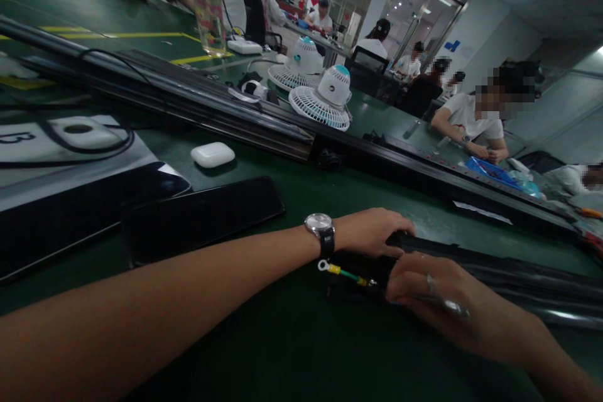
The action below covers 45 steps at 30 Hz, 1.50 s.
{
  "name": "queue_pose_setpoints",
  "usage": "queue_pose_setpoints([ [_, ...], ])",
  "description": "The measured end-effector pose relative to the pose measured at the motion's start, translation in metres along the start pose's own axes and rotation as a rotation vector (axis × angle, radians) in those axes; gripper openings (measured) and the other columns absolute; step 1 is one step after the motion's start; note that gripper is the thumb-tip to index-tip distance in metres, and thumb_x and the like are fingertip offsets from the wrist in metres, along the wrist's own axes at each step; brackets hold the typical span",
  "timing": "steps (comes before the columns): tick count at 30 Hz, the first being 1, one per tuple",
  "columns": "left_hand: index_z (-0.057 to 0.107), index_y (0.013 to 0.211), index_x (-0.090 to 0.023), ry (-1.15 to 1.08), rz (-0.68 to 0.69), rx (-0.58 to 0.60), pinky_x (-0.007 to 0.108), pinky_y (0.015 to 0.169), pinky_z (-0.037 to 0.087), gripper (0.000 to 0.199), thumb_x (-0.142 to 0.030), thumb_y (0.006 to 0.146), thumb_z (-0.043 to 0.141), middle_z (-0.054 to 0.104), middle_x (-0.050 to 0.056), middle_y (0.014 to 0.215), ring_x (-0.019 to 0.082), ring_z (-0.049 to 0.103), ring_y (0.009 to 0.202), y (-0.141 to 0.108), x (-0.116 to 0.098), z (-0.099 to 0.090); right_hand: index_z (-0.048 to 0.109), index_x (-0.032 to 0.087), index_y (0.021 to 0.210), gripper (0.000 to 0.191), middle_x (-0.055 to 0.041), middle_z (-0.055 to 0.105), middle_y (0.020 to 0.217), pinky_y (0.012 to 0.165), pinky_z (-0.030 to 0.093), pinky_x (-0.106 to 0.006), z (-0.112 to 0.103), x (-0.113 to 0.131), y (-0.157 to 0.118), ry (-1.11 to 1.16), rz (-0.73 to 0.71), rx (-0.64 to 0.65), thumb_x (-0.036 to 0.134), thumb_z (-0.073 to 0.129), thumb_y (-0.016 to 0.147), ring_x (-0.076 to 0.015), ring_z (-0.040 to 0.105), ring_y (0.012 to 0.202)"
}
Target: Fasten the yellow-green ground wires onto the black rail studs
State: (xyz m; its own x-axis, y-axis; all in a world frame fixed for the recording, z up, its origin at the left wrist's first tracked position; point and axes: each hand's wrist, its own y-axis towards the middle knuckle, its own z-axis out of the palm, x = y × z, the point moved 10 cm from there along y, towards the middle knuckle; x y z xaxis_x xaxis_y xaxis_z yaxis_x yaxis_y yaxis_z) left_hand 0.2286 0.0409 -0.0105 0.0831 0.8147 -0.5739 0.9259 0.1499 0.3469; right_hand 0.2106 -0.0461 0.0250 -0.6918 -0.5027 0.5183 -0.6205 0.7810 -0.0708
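My left hand [377, 231], with a watch [319, 223] on its wrist, has its fingers wrapped over the near end of a long black bar [509, 267] on the green table [264, 339]. Just to the right, my right hand [433, 298] is closed beside that same end, and a shiny metal piece [456, 308] shows against its fingers. What its fingertips pinch is hidden. A short green wire [347, 274] with yellow sleeves and a ring terminal [323, 265] sticks out to the left of my right hand.
Left of my hands lie a black phone-like slab [202, 220], a white case [213, 154] and a white-and-black package [89, 201]. Long dark rails [226, 114] cross behind them. Beyond stand white fans [325, 97] and a clear bottle [210, 19]. People sit farther back.
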Motion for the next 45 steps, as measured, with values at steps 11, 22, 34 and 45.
queue_pose_setpoints([
  [11, 0.063, 0.121, -0.016, -0.012, 0.029, -0.001, 0.034, 0.094, 0.048, 0.032, -0.023, 0.090, 0.072, 0.070, 0.009, 0.117, 0.022, 0.066, 0.108, 0.000, 0.000, 0.000, 0.070, 0.025, 0.103, 0.009, -0.0007, 0.074, 0.088, 0.070, 0.055, -0.026, -0.018, -0.017, -0.008, -0.019, 0.111, -0.246, 0.027, 0.061, 0.100, -0.0154, 0.070, 0.075],
  [22, 0.062, 0.123, -0.012, -0.001, 0.014, 0.010, 0.033, 0.096, 0.048, 0.035, -0.021, 0.090, 0.072, 0.069, 0.012, 0.119, 0.023, 0.065, 0.110, 0.001, 0.000, 0.001, 0.066, 0.023, 0.110, 0.011, -0.0011, 0.072, 0.096, 0.077, 0.054, -0.026, -0.009, -0.008, -0.001, -0.002, 0.037, -0.166, 0.021, 0.059, 0.101, -0.0148, 0.069, 0.086],
  [34, 0.062, 0.122, -0.014, -0.007, 0.033, 0.011, 0.032, 0.094, 0.048, 0.036, -0.022, 0.089, 0.074, 0.069, 0.010, 0.117, 0.022, 0.065, 0.109, 0.000, -0.002, 0.001, 0.066, 0.026, 0.104, 0.006, 0.0017, 0.071, 0.087, 0.069, 0.050, -0.025, -0.021, -0.019, -0.013, 0.001, 0.107, -0.249, 0.024, 0.061, 0.101, -0.0136, 0.067, 0.075],
  [45, 0.062, 0.123, -0.016, -0.001, -0.007, 0.020, 0.032, 0.094, 0.048, 0.038, -0.022, 0.088, 0.075, 0.069, 0.009, 0.119, 0.023, 0.065, 0.110, 0.001, 0.002, 0.003, 0.069, 0.026, 0.098, 0.005, 0.0040, 0.074, 0.082, 0.067, 0.050, -0.022, -0.012, -0.016, -0.006, 0.007, 0.126, -0.303, 0.023, 0.065, 0.097, -0.0121, 0.068, 0.069],
])
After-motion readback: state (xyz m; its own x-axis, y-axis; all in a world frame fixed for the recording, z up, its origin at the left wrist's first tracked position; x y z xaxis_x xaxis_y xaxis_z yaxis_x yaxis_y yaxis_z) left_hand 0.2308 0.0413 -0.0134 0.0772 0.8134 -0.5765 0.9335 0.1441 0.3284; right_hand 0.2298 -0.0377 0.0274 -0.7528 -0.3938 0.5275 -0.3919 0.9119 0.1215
